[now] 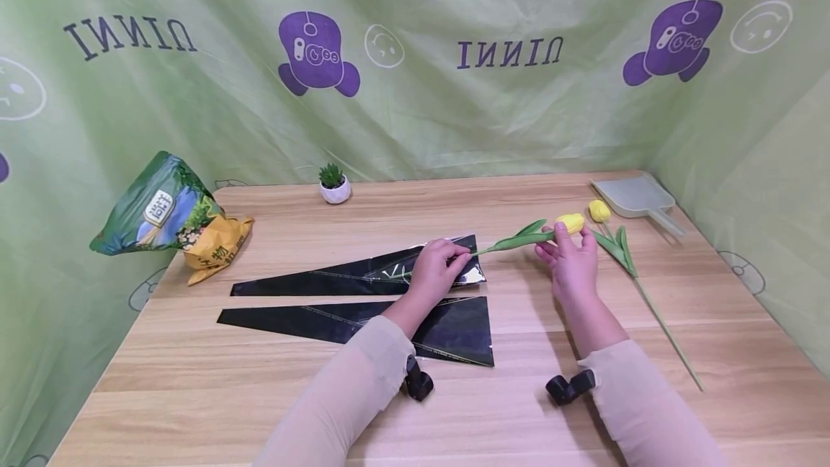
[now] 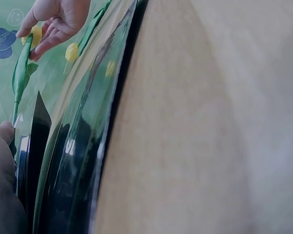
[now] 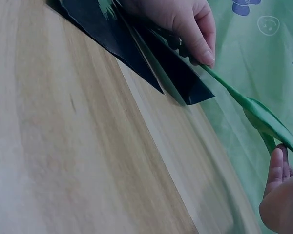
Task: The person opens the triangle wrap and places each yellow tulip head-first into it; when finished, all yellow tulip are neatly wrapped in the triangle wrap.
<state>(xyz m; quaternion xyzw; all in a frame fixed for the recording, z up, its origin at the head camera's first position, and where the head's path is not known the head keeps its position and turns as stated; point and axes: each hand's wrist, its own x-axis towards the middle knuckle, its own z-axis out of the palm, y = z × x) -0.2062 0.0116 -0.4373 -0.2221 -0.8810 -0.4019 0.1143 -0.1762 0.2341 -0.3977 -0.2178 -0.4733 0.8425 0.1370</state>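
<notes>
A yellow artificial tulip (image 1: 570, 223) lies nearly level between my hands, its leaves (image 1: 521, 239) in the gap between them. My right hand (image 1: 573, 265) holds it just under the bloom, with thumb and fingers around the top of the stem. With thumb and fingertips, my left hand (image 1: 441, 269) pinches the stem at the wide mouth of a black tapered flower sleeve (image 1: 344, 276). The stem's lower part shows through the sleeve's clear front. Nearer me, a second black sleeve (image 1: 460, 326) lies flat, partly under my left forearm.
Another yellow tulip (image 1: 599, 210) lies right of my right hand, its stem pointing toward me. A pale dustpan (image 1: 634, 194) is at the back right. A small potted plant (image 1: 334, 187) stands at the back, and a green and yellow bag (image 1: 171, 200) at the left edge.
</notes>
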